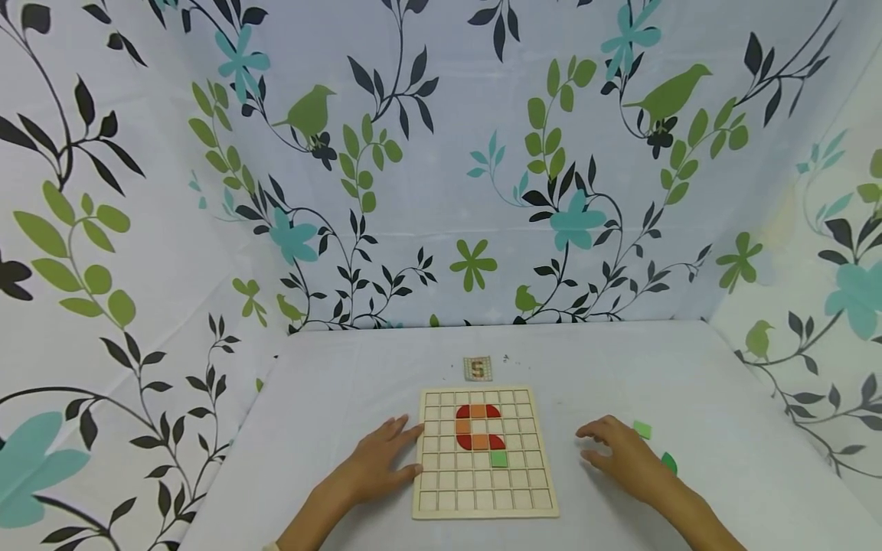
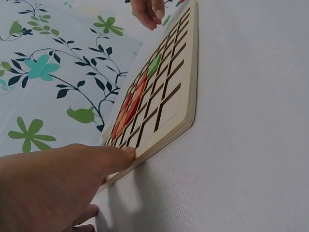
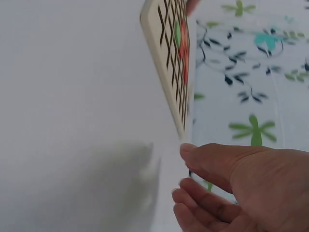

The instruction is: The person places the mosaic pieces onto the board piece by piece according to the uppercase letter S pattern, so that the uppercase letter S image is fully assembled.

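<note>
A square wooden grid board (image 1: 485,501) lies on the white table. Red quarter-round tiles (image 1: 463,441) and orange square tiles (image 1: 478,441) form a C-like shape in its cells, with a green square tile (image 1: 499,458) just below on the right. My left hand (image 1: 379,463) rests along the board's left side, thumb and index fingertip touching the edge. To the right of the board my right hand (image 1: 623,458) is held over the table, its fingers loosely bent with nothing between them. The right wrist view also shows this hand (image 3: 241,183) bare, apart from the board.
By the right hand lie a loose light green square tile (image 1: 642,430) and a darker green rounded tile (image 1: 669,462), partly behind the wrist. A small patterned card (image 1: 478,369) sits beyond the board's far edge. Leaf-and-bird printed cloth (image 1: 441,191) hangs behind and on both sides.
</note>
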`<state>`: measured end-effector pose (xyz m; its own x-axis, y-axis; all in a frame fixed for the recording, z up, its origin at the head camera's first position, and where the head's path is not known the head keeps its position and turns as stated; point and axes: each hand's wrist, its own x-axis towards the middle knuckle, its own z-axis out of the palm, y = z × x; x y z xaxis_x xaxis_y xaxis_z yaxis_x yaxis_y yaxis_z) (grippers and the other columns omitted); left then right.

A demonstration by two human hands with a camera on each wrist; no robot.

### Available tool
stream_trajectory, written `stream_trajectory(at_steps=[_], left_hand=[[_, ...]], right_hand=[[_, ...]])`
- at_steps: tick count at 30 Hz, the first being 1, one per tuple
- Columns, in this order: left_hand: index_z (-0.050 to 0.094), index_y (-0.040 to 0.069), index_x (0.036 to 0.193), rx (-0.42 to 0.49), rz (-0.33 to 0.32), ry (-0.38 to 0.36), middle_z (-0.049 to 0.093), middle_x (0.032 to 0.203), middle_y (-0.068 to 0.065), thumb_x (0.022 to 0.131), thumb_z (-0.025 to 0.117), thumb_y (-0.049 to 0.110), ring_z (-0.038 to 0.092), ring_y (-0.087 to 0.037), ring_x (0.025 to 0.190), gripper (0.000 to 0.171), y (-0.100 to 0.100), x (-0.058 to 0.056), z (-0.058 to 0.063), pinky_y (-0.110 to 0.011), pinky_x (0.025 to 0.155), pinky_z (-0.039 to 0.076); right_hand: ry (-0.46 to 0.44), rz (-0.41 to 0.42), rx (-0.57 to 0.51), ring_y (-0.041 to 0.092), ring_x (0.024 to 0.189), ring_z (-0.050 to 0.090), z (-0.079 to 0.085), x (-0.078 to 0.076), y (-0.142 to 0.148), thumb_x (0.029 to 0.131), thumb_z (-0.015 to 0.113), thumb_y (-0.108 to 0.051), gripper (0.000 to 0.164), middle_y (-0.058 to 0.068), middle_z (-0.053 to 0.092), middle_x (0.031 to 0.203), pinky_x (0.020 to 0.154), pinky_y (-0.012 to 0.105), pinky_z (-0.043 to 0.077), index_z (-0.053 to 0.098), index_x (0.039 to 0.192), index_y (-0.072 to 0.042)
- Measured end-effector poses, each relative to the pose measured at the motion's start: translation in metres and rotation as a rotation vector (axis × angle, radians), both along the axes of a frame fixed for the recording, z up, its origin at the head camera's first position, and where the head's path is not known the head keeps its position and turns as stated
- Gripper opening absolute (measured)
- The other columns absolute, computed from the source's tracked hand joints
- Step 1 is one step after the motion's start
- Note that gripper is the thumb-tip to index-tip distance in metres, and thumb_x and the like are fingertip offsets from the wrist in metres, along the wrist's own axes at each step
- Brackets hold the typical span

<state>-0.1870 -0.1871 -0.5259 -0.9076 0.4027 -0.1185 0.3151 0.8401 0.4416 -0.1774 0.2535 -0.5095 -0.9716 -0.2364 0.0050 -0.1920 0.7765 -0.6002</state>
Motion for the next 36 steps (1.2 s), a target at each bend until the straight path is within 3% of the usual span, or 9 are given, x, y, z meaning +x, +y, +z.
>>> stream_trajectory(at_steps=[6,11,18,23,28,32,36], left_hand=[[0.048,0.022,0.160,-0.003,0.007,0.003,0.036,0.169,-0.018,0.098,0.069,0.054,0.031,-0.045,0.157,0.072,-0.001,0.000,0.003,-0.073,0.119,0.031],[0.049,0.022,0.159,-0.003,0.017,-0.007,0.036,0.169,-0.017,0.098,0.069,0.053,0.031,-0.045,0.157,0.071,-0.001,-0.001,0.002,-0.072,0.120,0.030],[0.049,0.023,0.159,0.002,0.005,-0.005,0.036,0.169,-0.017,0.099,0.068,0.053,0.031,-0.045,0.157,0.070,0.001,-0.001,0.000,-0.071,0.120,0.031],[0.049,0.024,0.159,-0.005,0.017,-0.008,0.036,0.170,-0.017,0.099,0.069,0.053,0.031,-0.044,0.157,0.071,0.000,0.000,0.002,-0.071,0.120,0.031],[0.048,0.022,0.160,0.001,-0.002,-0.002,0.036,0.169,-0.018,0.099,0.068,0.053,0.031,-0.046,0.157,0.071,0.000,-0.001,0.000,-0.072,0.120,0.031],[0.047,0.022,0.161,0.006,-0.018,0.007,0.035,0.169,-0.019,0.101,0.066,0.054,0.030,-0.046,0.157,0.071,-0.002,-0.001,-0.001,-0.071,0.120,0.030],[0.046,0.022,0.161,0.015,-0.019,0.006,0.035,0.169,-0.019,0.101,0.066,0.054,0.030,-0.046,0.157,0.071,-0.002,-0.001,0.000,-0.072,0.121,0.029]], right_hand=[[0.022,-0.051,0.069,0.038,0.111,0.067,-0.001,0.000,0.057,0.094,0.079,-0.013,0.040,0.017,0.065,0.122,0.090,0.055,0.060,0.066,0.130,-0.001],[-0.002,-0.083,0.098,0.041,0.112,0.066,-0.005,-0.004,0.079,0.095,0.078,-0.015,0.043,0.022,0.063,0.126,0.089,0.058,0.058,0.064,0.133,0.001],[0.021,-0.087,0.114,0.035,0.103,0.067,-0.012,-0.003,0.085,0.094,0.079,-0.012,0.038,0.024,0.061,0.119,0.083,0.051,0.060,0.065,0.126,0.003],[0.064,-0.095,0.122,0.037,0.103,0.068,-0.016,-0.007,0.087,0.094,0.077,-0.008,0.045,0.028,0.060,0.123,0.081,0.053,0.060,0.062,0.135,0.003],[0.070,-0.068,0.109,0.028,0.098,0.067,-0.017,-0.012,0.088,0.096,0.070,-0.001,0.035,0.016,0.064,0.110,0.080,0.045,0.060,0.067,0.130,0.002],[0.055,-0.061,0.081,0.022,0.094,0.066,-0.016,-0.015,0.084,0.095,0.071,-0.001,0.027,0.008,0.064,0.102,0.078,0.036,0.058,0.069,0.122,0.003],[0.020,-0.064,0.062,0.022,0.096,0.065,-0.015,-0.017,0.081,0.096,0.074,-0.007,0.025,0.008,0.064,0.104,0.080,0.037,0.059,0.068,0.119,0.002]])
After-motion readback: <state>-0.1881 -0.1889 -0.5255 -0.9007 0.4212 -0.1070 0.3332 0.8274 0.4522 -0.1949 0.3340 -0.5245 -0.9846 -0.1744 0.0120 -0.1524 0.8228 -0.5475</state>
